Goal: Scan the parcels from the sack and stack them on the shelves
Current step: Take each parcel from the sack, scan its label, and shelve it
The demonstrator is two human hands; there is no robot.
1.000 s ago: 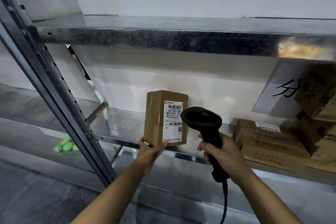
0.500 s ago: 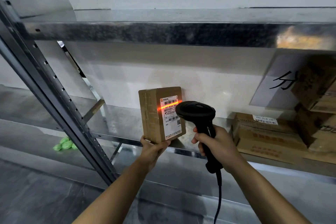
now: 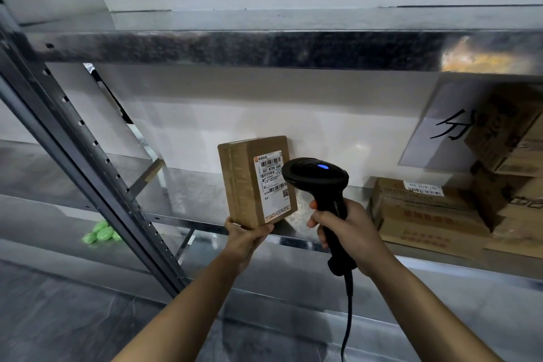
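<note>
Held: our left hand (image 3: 245, 239) grips the parcel (image 3: 249, 182) by its bottom corner, upright at the shelf (image 3: 182, 197) edge; our right hand (image 3: 349, 232) clasps the scanner (image 3: 318, 176) facing the label (image 3: 271, 182); shelf contact perhaps, unclear; risk: the corner grip lets the parcel tip and fall.

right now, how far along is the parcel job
Done: several boxes sit stacked on the shelf at right. In hand: left hand holds a box upright, right hand aims the scanner, blue light lit, at its label. Left: shelving this box; the sack is out of view.
</note>
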